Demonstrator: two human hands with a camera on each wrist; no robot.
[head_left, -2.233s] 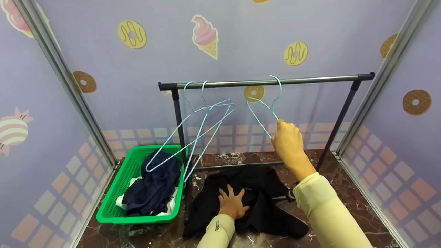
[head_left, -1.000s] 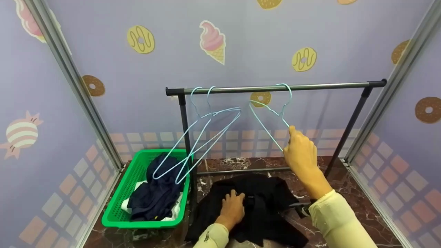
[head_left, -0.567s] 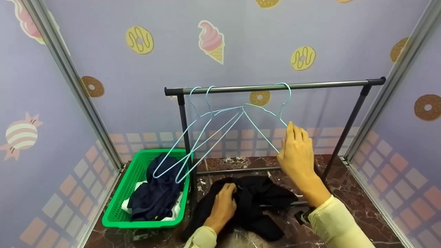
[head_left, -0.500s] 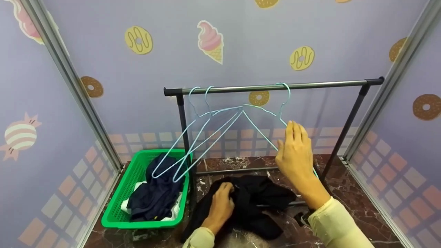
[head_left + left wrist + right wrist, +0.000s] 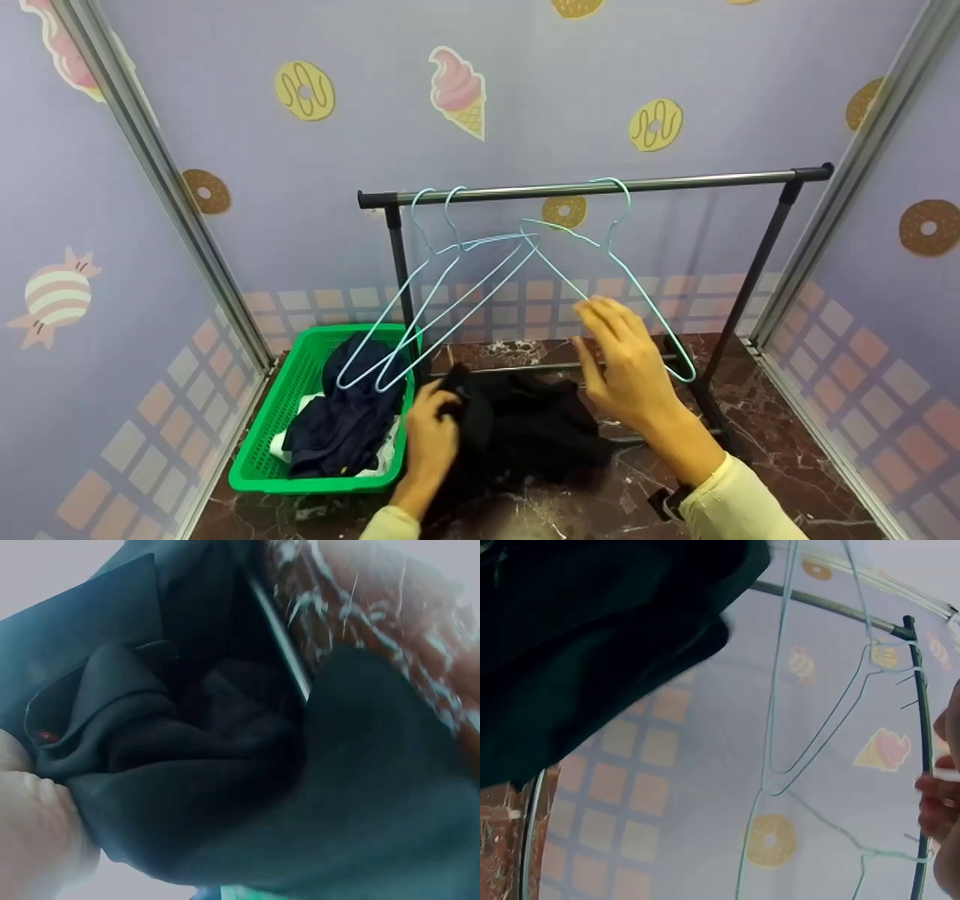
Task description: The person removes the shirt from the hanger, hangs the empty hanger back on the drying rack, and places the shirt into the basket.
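Note:
A black garment lies bunched on the marble surface below the rack, its left part lifted. My left hand grips that left edge with curled fingers. In the left wrist view, the hand holds the fabric, which gapes in loose folds. My right hand is raised above the garment with relaxed fingers, holding nothing. Close behind it, a light blue wire hanger hangs from the rack's bar. The right wrist view shows dark cloth at upper left and the right hand's fingers at the edge.
The clothes rack spans the back, with a low crossbar behind the garment. Two more wire hangers hang at its left end, overhanging a green basket. Navy clothing and white cloth lie inside. Patterned walls enclose three sides.
My right hand has let go of the hanger and come down and left, leaving it hanging. My left hand went from lying spread on the garment to gripping it, pulling its edge left and up.

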